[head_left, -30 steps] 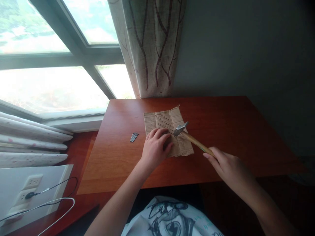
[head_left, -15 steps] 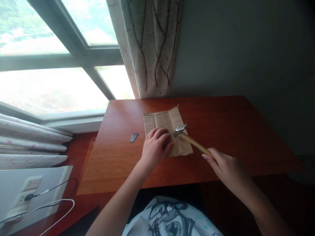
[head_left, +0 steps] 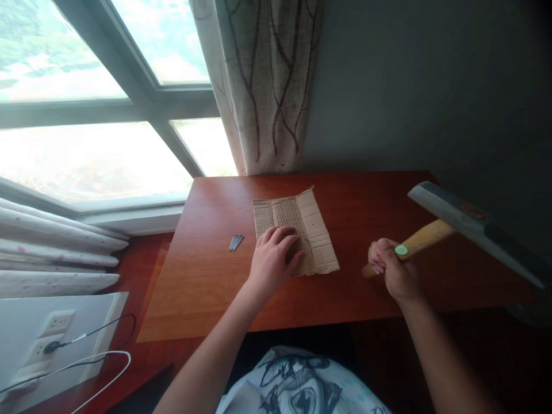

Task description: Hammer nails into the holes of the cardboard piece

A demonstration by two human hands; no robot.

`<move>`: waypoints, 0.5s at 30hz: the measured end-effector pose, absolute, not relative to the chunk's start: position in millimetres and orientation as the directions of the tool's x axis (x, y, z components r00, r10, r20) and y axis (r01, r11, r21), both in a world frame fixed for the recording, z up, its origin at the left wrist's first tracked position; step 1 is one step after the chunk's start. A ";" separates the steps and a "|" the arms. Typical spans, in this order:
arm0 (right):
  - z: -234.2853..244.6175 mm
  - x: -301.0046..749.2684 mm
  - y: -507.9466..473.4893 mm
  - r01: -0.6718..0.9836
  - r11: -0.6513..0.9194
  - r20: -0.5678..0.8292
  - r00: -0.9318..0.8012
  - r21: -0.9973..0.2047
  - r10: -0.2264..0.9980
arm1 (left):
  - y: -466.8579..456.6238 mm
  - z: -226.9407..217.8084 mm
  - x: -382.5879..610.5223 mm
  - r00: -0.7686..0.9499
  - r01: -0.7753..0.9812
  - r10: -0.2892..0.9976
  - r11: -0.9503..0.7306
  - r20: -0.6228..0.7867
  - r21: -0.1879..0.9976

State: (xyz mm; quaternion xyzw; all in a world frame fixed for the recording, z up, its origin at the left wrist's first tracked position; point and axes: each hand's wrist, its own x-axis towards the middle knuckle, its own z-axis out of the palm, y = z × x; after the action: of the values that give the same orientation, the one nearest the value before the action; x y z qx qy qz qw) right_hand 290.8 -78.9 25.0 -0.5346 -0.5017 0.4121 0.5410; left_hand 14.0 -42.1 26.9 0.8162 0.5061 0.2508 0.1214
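Observation:
A flattened piece of brown cardboard (head_left: 314,233) with a grid of small holes lies on the red-brown wooden table (head_left: 371,201). My left hand (head_left: 274,260) rests on its near left part, fingers curled down onto it; whether a nail is pinched under them is hidden. My right hand (head_left: 393,269) is closed round the wooden handle of a hammer (head_left: 470,224), which is raised up and to the right, its steel head large and close to the camera. A small bundle of nails (head_left: 235,242) lies on the table left of the cardboard.
A patterned curtain (head_left: 269,80) hangs at the table's far edge beside a large window (head_left: 86,115). To the left are folded pale fabrics (head_left: 52,253), and a white box with sockets and cables (head_left: 56,339) at lower left. A grey wall stands behind.
The hammer head was low over the cardboard beside my left fingers; my right hand has swung it up and back to the right. My left hand has stayed put.

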 end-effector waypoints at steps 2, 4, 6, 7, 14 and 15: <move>18.8 288.6 -63.8 0.038 0.151 0.156 0.242 -0.988 0.958 | -42.3 27.4 14.1 0.363 0.766 0.888 -0.457 0.283 0.451; 13.9 285.1 -50.6 -0.017 0.199 0.185 0.300 -0.980 0.936 | -42.3 28.2 14.2 0.362 0.768 0.889 -0.455 0.280 0.451; 9.5 281.1 -39.8 -0.066 0.249 0.213 0.336 -0.966 0.917 | -42.3 29.1 14.2 0.361 0.768 0.891 -0.452 0.276 0.454; 7.4 279.3 -35.1 -0.080 0.274 0.231 0.350 -0.958 0.908 | -42.3 29.7 14.1 0.361 0.767 0.891 -0.451 0.274 0.456; -1.6 271.1 -16.3 -0.014 0.289 0.263 0.380 -0.957 0.887 | -42.4 29.5 12.9 0.363 0.760 0.892 -0.451 0.270 0.468; -2.2 270.2 -15.0 -0.008 0.288 0.263 0.382 -0.958 0.886 | -42.3 29.0 12.7 0.365 0.758 0.891 -0.453 0.271 0.469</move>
State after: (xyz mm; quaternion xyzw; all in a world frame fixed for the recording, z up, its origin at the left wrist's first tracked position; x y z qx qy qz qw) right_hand 270.2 -15.0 -2.2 -0.4940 -0.4441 0.3345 0.6685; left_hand 12.7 -42.3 29.0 0.8152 0.5058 0.2487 0.1333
